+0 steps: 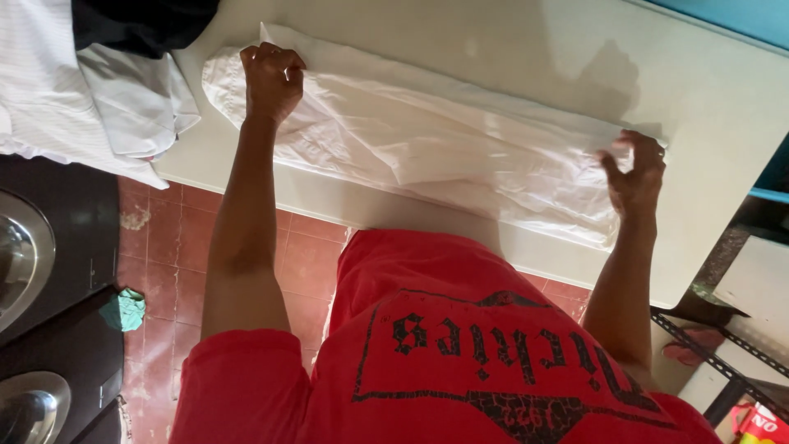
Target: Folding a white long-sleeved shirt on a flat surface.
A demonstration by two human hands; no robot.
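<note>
A white garment lies folded lengthwise across a white table. My left hand grips the cloth at its left end, fingers curled into the fabric near the collar. My right hand pinches the cloth's right end near the table's middle right. Both arms reach out over the table's near edge. My red printed shirt fills the bottom of the view.
A pile of white cloths with a dark garment on top sits at the table's left end. Red floor tiles show below, with a green crumpled rag, metal bowls at left and a dark metal rack at right.
</note>
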